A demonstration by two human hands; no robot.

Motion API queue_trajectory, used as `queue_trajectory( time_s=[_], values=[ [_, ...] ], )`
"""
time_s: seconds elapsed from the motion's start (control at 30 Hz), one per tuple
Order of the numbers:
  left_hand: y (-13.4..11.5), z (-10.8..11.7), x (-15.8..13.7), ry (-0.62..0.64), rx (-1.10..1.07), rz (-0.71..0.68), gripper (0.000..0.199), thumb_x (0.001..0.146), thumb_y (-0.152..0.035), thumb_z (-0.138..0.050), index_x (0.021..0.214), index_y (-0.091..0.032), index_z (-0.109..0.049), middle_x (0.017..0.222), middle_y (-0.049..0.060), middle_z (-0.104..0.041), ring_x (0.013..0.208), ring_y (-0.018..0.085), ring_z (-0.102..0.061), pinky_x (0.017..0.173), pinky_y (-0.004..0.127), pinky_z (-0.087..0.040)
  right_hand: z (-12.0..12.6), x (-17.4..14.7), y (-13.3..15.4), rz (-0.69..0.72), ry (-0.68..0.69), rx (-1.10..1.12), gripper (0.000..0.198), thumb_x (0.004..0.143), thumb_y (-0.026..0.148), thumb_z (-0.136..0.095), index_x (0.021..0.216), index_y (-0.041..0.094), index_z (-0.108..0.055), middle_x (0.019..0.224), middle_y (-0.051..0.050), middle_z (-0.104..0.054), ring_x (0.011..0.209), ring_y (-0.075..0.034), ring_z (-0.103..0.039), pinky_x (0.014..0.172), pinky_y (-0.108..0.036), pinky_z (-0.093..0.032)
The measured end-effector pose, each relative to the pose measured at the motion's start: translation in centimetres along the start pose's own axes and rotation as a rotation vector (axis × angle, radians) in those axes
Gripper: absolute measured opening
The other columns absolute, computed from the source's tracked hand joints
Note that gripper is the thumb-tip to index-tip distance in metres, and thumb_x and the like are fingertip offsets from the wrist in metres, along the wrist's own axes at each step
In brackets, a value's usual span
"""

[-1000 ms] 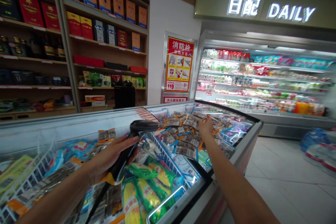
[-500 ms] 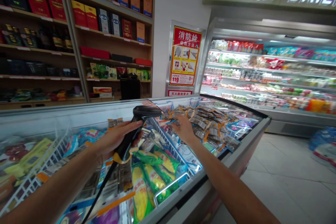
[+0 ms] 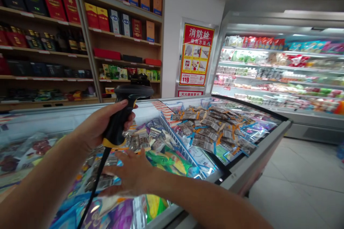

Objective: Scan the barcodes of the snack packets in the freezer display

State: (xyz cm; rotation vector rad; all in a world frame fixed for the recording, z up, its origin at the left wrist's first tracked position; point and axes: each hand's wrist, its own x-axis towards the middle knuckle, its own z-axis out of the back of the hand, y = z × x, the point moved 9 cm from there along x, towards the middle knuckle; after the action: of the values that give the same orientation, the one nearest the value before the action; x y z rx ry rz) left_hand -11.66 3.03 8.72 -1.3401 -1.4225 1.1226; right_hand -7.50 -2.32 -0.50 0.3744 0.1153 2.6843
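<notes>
My left hand (image 3: 92, 123) is wrapped round the handle of a black barcode scanner (image 3: 118, 120) with yellow trim, held upright above the chest freezer. Its black cable (image 3: 92, 195) hangs down in front. My right hand (image 3: 134, 170) is spread flat with fingers apart, over the packets left of the corn bags. Under and beside it lie small brown packets (image 3: 95, 175), partly hidden by the hand. Green and yellow corn bags (image 3: 172, 159) sit by the right wrist and forearm. More brown packets (image 3: 212, 128) are piled at the freezer's far right.
A white wire divider (image 3: 178, 141) splits the freezer. Its rim (image 3: 258, 150) runs along the right, with tiled floor (image 3: 285, 182) beyond. Shelves (image 3: 126, 37) of boxed goods stand behind, a fire-hydrant poster (image 3: 197, 55) hangs on the wall, and a lit refrigerated display (image 3: 268, 64) stands at right.
My right hand has moved left and nearer from the far packet pile, its fingers now spread. The scanner has moved left and up in my left hand. The view has turned left.
</notes>
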Motion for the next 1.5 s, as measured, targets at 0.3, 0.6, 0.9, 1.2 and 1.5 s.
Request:
queue_trajectory(
  time_s=[0.3,0.6,0.9,1.2,1.5],
  values=[
    [0.2,-0.2,0.1,0.024,0.016,-0.018,0.034,0.062,-0.041,-0.063,0.082,-0.014,-0.055,0.058,0.000,-0.057,0.043,0.008,-0.050,0.038,0.017,-0.041,1.8,0.0,-8.7,0.076,-0.123,-0.033,0.039,0.082,0.048,-0.042,0.114,0.030,-0.055,0.125,-0.005,-0.050,0.114,-0.023,-0.045,0.092,-0.043,-0.034],
    [1.9,-2.1,0.6,0.110,0.112,0.008,0.036,0.064,-0.044,-0.062,0.084,-0.015,-0.055,0.058,-0.001,-0.056,0.043,0.008,-0.049,0.038,0.017,-0.037,5.3,-5.9,-17.3,-0.764,-0.127,-0.043,0.063,0.065,0.069,-0.044,0.088,0.015,-0.067,0.088,-0.015,-0.066,0.087,-0.031,-0.061,0.071,-0.038,-0.046],
    [4.0,-3.9,0.5,0.169,0.246,0.026,0.034,0.066,-0.047,-0.060,0.072,-0.014,-0.055,0.058,-0.001,-0.056,0.045,0.008,-0.048,0.042,0.019,-0.036,4.5,-6.8,-19.0,-0.771,-0.316,0.215,0.025,0.056,0.033,-0.066,0.079,0.021,-0.063,0.067,-0.001,-0.064,0.063,-0.019,-0.059,0.054,-0.026,-0.043],
    [5.5,-4.6,0.5,0.235,0.241,0.071,0.032,0.066,-0.048,-0.059,0.069,-0.016,-0.057,0.058,-0.001,-0.056,0.045,0.009,-0.048,0.043,0.020,-0.036,8.4,-14.1,-27.0,-0.846,-0.968,0.925,0.030,0.059,0.022,-0.056,0.088,0.015,-0.060,0.065,0.002,-0.062,0.060,-0.015,-0.057,0.058,-0.026,-0.045],
    [7.1,-4.6,0.9,0.164,0.220,0.157,0.036,0.056,-0.051,-0.066,0.064,-0.018,-0.056,0.055,0.000,-0.057,0.045,0.010,-0.050,0.041,0.020,-0.037,7.2,-14.7,-28.2,-0.836,-0.991,1.056,0.038,0.058,0.024,-0.058,0.094,0.015,-0.059,0.063,0.002,-0.063,0.056,-0.015,-0.057,0.054,-0.025,-0.046]
  ],
)
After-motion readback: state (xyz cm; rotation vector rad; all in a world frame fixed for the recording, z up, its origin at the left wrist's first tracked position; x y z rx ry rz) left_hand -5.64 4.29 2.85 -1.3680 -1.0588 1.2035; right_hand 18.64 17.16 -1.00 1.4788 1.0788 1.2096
